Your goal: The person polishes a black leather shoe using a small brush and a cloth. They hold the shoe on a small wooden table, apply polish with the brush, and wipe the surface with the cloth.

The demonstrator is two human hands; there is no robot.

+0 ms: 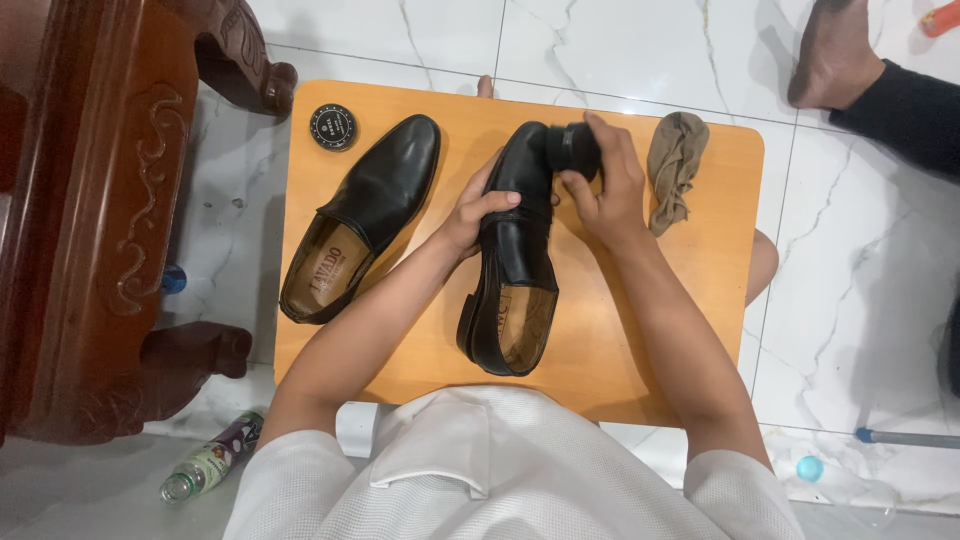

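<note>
A black leather loafer (pixel 515 255) is held at the centre of the frame on a small orange-topped table (pixel 400 345), its toe pointing to the upper edge and its tan-lined opening turned toward the wearer of the camera. The left hand (pixel 478 212) is clamped over the vamp from the left side, fingers wrapped across the upper, so that the shoe is kept steady and slightly tilted. The right hand (pixel 600 190) is closed around a dark applicator, apparently a brush or sponge, (pixel 573 150) which is pressed against the toe cap just above centre; the hands are close together, one on each side of the shoe.

A second black loafer (pixel 365 215) is laid to the left of centre, resting flat and angled, apart from the held shoe and out of reach of the applicator. A round black tin (pixel 333 127) is set at the upper left corner of the table, lid on. A crumpled beige cloth (pixel 675 165) is laid at the upper right of the table, just beside the right hand.

A carved dark wooden piece of furniture (pixel 100 200) occupies the left edge. Another person's foot (pixel 835 55) is noted at the upper right on the white marble floor (pixel 860 300). A plastic bottle (pixel 210 468) lies at the lower left.
</note>
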